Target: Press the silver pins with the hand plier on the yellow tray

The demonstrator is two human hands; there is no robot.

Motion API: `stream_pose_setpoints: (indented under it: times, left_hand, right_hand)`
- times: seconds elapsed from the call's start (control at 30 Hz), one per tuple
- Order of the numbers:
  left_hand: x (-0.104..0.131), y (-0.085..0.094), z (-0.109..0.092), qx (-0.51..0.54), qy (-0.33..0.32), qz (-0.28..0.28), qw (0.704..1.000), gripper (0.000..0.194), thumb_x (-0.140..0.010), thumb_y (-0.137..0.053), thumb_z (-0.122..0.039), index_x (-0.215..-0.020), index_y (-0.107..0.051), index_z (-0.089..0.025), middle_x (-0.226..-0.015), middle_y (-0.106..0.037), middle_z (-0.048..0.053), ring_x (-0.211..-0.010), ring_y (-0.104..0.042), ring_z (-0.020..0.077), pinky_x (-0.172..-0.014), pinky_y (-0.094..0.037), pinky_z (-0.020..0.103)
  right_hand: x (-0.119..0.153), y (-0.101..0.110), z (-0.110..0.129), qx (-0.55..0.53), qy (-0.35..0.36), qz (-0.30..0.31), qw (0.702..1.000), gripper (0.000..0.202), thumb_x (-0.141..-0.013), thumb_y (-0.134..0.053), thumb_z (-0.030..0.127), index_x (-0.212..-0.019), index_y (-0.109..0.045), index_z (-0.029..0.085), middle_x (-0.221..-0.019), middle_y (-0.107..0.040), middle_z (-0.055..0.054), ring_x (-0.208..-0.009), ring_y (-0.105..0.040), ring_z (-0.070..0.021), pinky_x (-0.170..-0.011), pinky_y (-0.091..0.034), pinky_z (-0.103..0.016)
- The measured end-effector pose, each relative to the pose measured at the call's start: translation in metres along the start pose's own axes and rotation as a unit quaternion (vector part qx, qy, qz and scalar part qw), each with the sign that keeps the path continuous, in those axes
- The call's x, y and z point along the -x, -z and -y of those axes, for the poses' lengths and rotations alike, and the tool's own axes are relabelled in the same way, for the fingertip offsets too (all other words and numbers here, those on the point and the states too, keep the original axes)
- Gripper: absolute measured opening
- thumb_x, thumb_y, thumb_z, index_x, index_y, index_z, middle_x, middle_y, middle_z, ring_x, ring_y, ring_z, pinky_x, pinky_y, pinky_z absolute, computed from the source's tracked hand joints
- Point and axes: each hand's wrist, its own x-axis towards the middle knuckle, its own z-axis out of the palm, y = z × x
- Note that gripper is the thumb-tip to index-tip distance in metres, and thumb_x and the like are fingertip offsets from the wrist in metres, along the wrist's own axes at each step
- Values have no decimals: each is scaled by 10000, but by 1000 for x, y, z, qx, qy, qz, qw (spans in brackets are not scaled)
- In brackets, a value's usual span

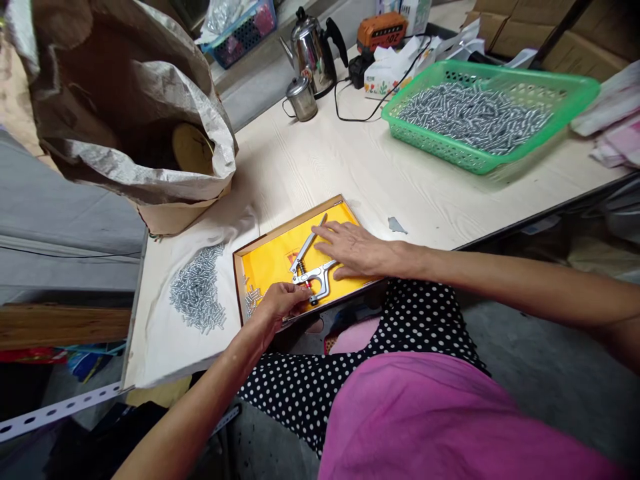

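A pair of silver hand pliers (320, 280) with a C-shaped jaw, a spring and widely spread handles lies over a shallow tray (287, 230) lined in yellow. My right hand (353, 248) spans the handles, its fingers over the upper one and its thumb by the lower one. At the jaw, my left hand (283, 300) has thumb and fingertips pinched together; whatever is between them is too small to make out. Several small metal pins (253, 300) lie in the tray's left corner, beside the left hand.
Left of the tray, a heap of metal pins (197, 290) rests on white cloth (165, 347). A big paper sack (175, 207) stands behind it. A green basket (445, 150) full of pins, a kettle (313, 57), a metal cup (301, 100) and a black cable (360, 120) are further back.
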Motion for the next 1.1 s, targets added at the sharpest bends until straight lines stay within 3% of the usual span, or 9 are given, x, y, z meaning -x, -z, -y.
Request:
stream_pose_setpoints:
  times: [0.1, 0.23, 0.43, 0.53, 0.6, 0.7, 0.8, 1.0, 1.1]
  left_hand:
    - [3, -1, -1, 4, 4, -5, 1000, 384, -510, -890, -389, -576, -615, -129, -481, -556, -20, -438, -444, 73, -460, -286, 224]
    - [3, -2, 0, -1, -1, -14, 1000, 391, -502, -886, -407, -572, -617, -133, -480, -564, -14, -449, -457, 81, -474, -305, 227]
    - [0, 0, 1, -26, -7, -9, 1000, 385, -548, -855, -439, -584, -618, -137, -487, -561, -11, -448, -431, 80, -478, -291, 234]
    - [6, 0, 1, -101, -24, -20, 994, 374, -661, -788, -467, -589, -609, -146, -521, -555, -5, -483, -454, 100, -507, -330, 249]
    - [12, -3, 0, -213, -101, -93, 967, 360, -763, -711, -475, -631, -638, -148, -615, -594, 27, -586, -539, 148, -575, -400, 275]
    - [17, -14, -7, -364, -298, -228, 852, 293, -837, -664, -441, -909, -707, -160, -981, -670, 104, -935, -608, 261, -801, -487, 361]
    - [10, -30, -20, -450, -404, -216, 767, 499, -816, -714, -376, -1247, -594, -157, -1317, -575, 146, -1182, -507, 316, -989, -450, 437]
    - [-11, -38, -43, -546, -373, -146, 736, 564, -842, -674, -367, -1314, -499, -111, -1181, -610, 143, -1076, -521, 291, -963, -448, 425]
    - [-10, -37, -44, -555, -383, -149, 723, 428, -877, -633, -371, -1227, -558, -135, -1110, -616, 125, -1043, -529, 277, -910, -461, 397]
  right_hand:
    - [-18, 5, -16, 30, 21, 24, 999, 820, -712, -784, 516, -1370, -475, 138, -1473, -428, -180, -1333, -349, -388, -1013, -373, -482]
    - [-37, 6, -26, 48, 24, 85, 995, 713, -741, -721, 577, -1285, -548, 151, -1225, -597, -134, -1151, -477, -348, -946, -405, -479]
    - [-38, 19, -21, 62, 1, 132, 989, 684, -725, -716, 629, -1171, -622, 120, -1172, -586, -148, -1071, -480, -320, -840, -405, -424]
    - [-33, 23, -17, 56, -3, 134, 989, 567, -751, -724, 584, -1082, -654, 128, -1110, -603, -133, -1053, -485, -302, -828, -385, -399]
    - [-28, 21, -14, 44, -3, 117, 992, 478, -788, -715, 536, -1032, -657, 129, -1064, -610, -120, -1016, -492, -281, -816, -374, -381]
    - [-19, 16, -10, 25, 0, 82, 996, 396, -825, -707, 448, -1035, -639, 119, -1045, -610, -116, -972, -499, -258, -795, -368, -361]
    - [-13, 15, -7, 19, 7, 69, 997, 370, -849, -694, 399, -1064, -625, 107, -1033, -609, -124, -962, -502, -253, -798, -369, -357]
    - [-8, 26, -15, 32, -12, 138, 990, 571, -779, -763, 464, -1176, -607, 85, -1115, -617, -149, -993, -517, -269, -806, -405, -359]
    - [1, 25, -15, 33, -23, 130, 991, 386, -847, -710, 402, -1080, -649, 100, -1061, -634, -141, -982, -528, -259, -791, -401, -349]
